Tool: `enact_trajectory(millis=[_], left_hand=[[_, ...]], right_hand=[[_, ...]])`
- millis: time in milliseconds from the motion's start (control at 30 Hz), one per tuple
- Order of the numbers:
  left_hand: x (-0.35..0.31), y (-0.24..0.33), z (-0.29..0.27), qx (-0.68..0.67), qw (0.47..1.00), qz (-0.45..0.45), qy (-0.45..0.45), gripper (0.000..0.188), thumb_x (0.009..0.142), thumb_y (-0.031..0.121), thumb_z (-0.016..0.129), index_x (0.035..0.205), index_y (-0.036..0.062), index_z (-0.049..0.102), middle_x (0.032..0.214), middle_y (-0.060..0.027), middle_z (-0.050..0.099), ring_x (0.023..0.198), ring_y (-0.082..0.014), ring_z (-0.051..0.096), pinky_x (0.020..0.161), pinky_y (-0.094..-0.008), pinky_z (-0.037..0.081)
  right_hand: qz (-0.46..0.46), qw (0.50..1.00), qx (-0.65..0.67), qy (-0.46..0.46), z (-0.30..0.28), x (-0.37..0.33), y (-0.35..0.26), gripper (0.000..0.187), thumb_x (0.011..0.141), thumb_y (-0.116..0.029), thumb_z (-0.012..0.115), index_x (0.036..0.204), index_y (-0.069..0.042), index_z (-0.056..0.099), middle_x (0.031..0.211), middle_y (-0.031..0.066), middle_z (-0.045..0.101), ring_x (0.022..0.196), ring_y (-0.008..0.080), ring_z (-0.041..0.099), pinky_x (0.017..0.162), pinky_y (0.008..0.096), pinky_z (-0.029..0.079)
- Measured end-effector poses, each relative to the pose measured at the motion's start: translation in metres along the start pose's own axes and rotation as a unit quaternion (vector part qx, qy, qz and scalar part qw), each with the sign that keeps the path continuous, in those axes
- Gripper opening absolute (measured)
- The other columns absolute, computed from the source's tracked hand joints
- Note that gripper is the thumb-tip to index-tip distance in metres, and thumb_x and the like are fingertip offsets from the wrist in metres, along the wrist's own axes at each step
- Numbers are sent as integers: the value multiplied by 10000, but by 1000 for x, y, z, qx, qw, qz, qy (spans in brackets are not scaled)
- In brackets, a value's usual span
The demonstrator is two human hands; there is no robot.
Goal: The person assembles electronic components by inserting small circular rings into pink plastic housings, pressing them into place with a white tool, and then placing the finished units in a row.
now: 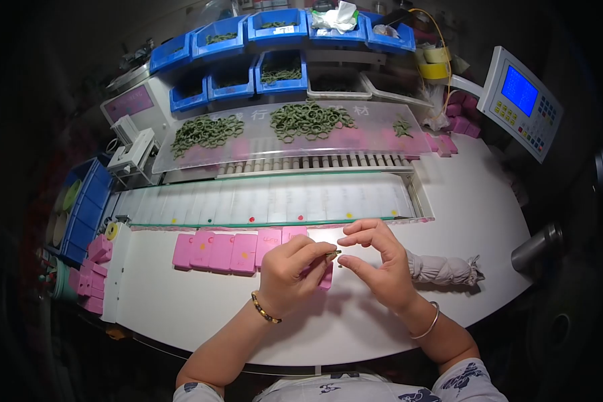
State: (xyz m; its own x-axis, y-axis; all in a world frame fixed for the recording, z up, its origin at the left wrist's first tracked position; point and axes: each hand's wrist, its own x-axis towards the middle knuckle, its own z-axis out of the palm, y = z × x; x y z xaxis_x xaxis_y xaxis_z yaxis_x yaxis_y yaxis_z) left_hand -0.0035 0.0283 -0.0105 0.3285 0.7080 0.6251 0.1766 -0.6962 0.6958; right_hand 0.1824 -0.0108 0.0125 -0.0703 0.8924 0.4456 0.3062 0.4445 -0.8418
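Note:
Over the white tabletop, my left hand (289, 273) pinches a small dark-green piece (337, 253) between thumb and fingertips; its exact shape is too small to make out. Facing it, my right hand (380, 266) has its fingers apart, the thumb and forefinger close to the green piece with a gap between. Partly hidden beneath my left hand lies a pink block (326, 277). Left of that hand, several flat pink blocks (222, 251) with coloured marks stand in a row. A rolled grey cloth bundle (442, 269) rests beside my right wrist.
Piles of green rings (308, 122) lie on a translucent sheet (254, 155) behind a long glass-edged strip (234, 201). Blue bins (278, 27) line the back. A control panel (521, 97) and a dark cylinder (539, 246) stand right; a blue crate (90, 208) is left.

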Motion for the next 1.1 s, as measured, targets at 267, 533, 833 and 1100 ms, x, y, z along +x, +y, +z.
enact_trajectory(millis=[267, 533, 833, 1100], left_hand=[[2, 0, 0, 71, 995, 64, -9, 259, 769, -74, 688, 992, 56, 710, 732, -52, 606, 565, -128, 564, 504, -250, 445], [5, -8, -26, -143, 948, -220, -182, 86, 870, 86, 693, 916, 22, 658, 791, 0, 635, 669, -59, 576, 579, -234, 467], [162, -60, -163, -343, 875, -333, 78, 259, 891, 279, 684, 757, 61, 645, 670, -24, 596, 549, -83, 538, 430, -251, 433], [103, -27, -44, -333, 826, -454, -12, 379, 904, 397, 651, 1143, 105, 621, 766, -41, 614, 609, -134, 549, 505, -334, 558]], right_hand=[[-55, 998, -35, 12, 3, 0, 5, 178, 784, -19, 742, 949, -60, 687, 1052, 82, 616, 1042, 235, 574, 902, 349, 458], [53, 998, 25, -26, 3, -3, 8, 298, 814, -24, 726, 1095, -68, 637, 1103, 45, 612, 1006, 139, 561, 871, 278, 421], [53, 994, 89, -30, 10, -3, 11, 237, 837, -77, 728, 1064, -93, 661, 1051, 21, 643, 947, 130, 585, 814, 274, 439], [-20, 1000, -1, 18, 5, -4, 15, 285, 795, -58, 765, 1058, -67, 654, 1048, 70, 647, 942, 185, 599, 783, 310, 477]])
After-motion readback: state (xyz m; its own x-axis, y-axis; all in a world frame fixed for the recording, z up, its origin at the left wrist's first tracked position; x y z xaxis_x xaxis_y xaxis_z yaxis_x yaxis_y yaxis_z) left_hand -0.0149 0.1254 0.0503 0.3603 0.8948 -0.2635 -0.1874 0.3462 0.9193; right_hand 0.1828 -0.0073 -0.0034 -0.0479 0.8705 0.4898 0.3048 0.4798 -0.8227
